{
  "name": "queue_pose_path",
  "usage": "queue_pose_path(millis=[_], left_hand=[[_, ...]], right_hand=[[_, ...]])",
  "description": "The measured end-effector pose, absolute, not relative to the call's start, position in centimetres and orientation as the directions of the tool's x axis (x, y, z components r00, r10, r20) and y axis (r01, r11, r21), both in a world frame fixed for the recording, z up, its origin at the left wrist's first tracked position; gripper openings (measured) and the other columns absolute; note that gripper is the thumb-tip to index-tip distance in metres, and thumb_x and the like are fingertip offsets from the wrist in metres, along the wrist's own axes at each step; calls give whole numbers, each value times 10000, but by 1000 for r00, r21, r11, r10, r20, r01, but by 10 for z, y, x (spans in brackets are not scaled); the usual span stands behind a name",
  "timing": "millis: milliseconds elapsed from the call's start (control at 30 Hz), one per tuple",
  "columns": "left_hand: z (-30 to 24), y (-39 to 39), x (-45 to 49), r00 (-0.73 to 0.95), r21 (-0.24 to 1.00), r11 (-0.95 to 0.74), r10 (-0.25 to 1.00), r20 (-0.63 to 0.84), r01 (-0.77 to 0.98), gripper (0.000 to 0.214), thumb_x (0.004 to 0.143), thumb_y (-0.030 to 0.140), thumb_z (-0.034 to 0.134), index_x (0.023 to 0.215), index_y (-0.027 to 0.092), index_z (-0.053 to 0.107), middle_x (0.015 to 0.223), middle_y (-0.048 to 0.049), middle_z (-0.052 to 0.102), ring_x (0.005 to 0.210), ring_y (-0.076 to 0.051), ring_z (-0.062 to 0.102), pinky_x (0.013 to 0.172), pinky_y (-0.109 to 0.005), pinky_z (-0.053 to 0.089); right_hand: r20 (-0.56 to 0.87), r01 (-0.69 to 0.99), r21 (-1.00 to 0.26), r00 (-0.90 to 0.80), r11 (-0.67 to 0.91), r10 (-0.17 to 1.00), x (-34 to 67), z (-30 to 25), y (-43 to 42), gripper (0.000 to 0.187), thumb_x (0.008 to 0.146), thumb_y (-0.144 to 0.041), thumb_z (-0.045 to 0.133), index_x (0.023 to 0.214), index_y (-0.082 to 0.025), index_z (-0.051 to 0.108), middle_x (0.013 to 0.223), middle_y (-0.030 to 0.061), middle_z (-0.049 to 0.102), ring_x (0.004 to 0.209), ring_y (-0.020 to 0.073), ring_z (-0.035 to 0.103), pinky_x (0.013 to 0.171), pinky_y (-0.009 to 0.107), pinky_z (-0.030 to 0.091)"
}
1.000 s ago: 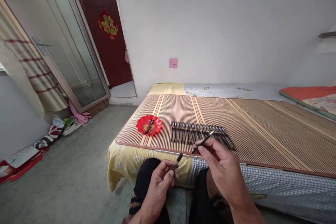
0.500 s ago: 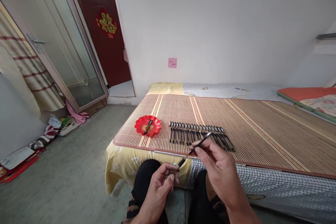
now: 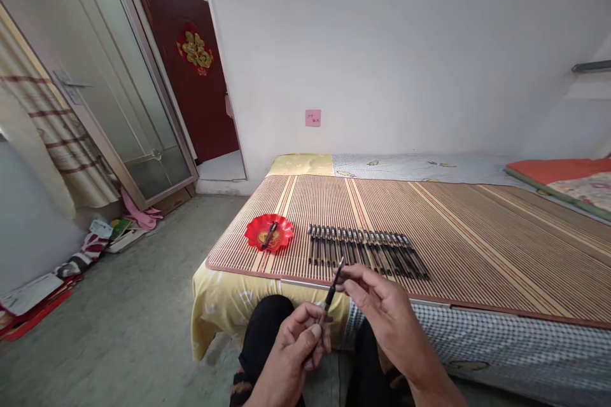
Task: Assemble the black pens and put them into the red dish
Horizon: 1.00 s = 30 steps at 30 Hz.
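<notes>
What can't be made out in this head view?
All in the head view:
Black pen: lower end hidden by the left hand.
Row of pens: some lower ends apparently hidden by the right hand.
Pink note: writing too small.
Orange bedding: cut off by the right edge.

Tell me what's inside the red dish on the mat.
At least one dark pen lies slantwise in the red dish, over a gold design. Whatever part of the design sits beneath is covered and can't be seen.
</notes>
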State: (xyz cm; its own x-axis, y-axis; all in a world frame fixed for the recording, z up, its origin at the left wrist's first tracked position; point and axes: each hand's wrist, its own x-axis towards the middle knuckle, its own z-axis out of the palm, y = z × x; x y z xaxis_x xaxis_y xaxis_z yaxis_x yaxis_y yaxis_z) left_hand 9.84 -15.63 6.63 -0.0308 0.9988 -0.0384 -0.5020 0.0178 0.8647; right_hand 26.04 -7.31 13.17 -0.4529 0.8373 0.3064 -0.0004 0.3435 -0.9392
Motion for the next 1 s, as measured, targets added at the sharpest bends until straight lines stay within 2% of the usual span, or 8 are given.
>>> queue_pose_path(millis=[100, 233, 400, 567, 800, 933, 1000], left_hand=[[68, -158, 102, -24, 848, 40, 998, -62, -528, 392, 832, 475, 800, 1005, 161, 643, 689, 24, 582, 490, -38, 301, 484, -219, 165], [72, -160, 104, -13, 832, 100, 992, -128, -545, 387, 806, 445, 831, 1004, 174, 640, 725, 10, 616, 510, -42, 381, 500, -209, 189], [74, -161, 107, 15, 809, 144, 986, -165, -570, 390, 787, 435, 850, 986, 188, 623, 743, 8, 636, 518, -48, 451, 509, -199, 236], [70, -159, 109, 39, 813, 129, 991, -131, -567, 379, 798, 442, 836, 970, 186, 615, 733, 3, 647, 500, -61, 489, 477, -198, 253], [66, -157, 112, 47, 823, 101, 995, -90, -558, 376, 810, 453, 820, 979, 181, 623, 719, -4, 657, 486, -74, 519, 454, -193, 295], [65, -157, 113, 50, 823, 98, 995, -84, -560, 379, 804, 439, 826, 987, 180, 619, 717, -6, 660, 498, -84, 532, 475, -196, 344], [65, -156, 113, 56, 818, 104, 995, -88, -566, 367, 809, 426, 821, 985, 178, 615, 714, -7, 662, 499, -87, 535, 484, -199, 364]], right_hand=[[273, -73, -961, -400, 266, 875, 262, 129, -69, 348, 989, -509, 598, 1125, -219, 735, 1054, 84, 756, 991, 227, 712, 920, 346, 557], [279, -93, -960, -372, 264, 885, 262, 125, -67, 365, 986, -522, 597, 1104, -218, 760, 1022, 88, 765, 954, 226, 703, 891, 349, 561], [246, -105, -969, -446, 222, 860, 263, 126, -66, 325, 985, -473, 621, 1152, -237, 768, 1085, 74, 764, 965, 207, 677, 893, 329, 541], [231, -141, -973, -522, 185, 821, 265, 128, -67, 287, 993, -410, 619, 1190, -258, 762, 1082, 51, 762, 1000, 202, 673, 926, 325, 507], [262, -151, -965, -531, 215, 806, 264, 125, -65, 222, 984, -373, 610, 1061, -244, 774, 982, 42, 730, 959, 211, 646, 897, 337, 483], [247, -222, -963, -479, 155, 842, 262, 119, -61, 217, 877, -431, 752, 829, -223, 715, 957, 37, 706, 949, 207, 642, 883, 322, 494], [213, -239, -965, -470, 109, 857, 263, 116, -60, 272, 856, -491, 767, 876, -225, 713, 1003, 47, 714, 975, 218, 651, 901, 336, 499]])
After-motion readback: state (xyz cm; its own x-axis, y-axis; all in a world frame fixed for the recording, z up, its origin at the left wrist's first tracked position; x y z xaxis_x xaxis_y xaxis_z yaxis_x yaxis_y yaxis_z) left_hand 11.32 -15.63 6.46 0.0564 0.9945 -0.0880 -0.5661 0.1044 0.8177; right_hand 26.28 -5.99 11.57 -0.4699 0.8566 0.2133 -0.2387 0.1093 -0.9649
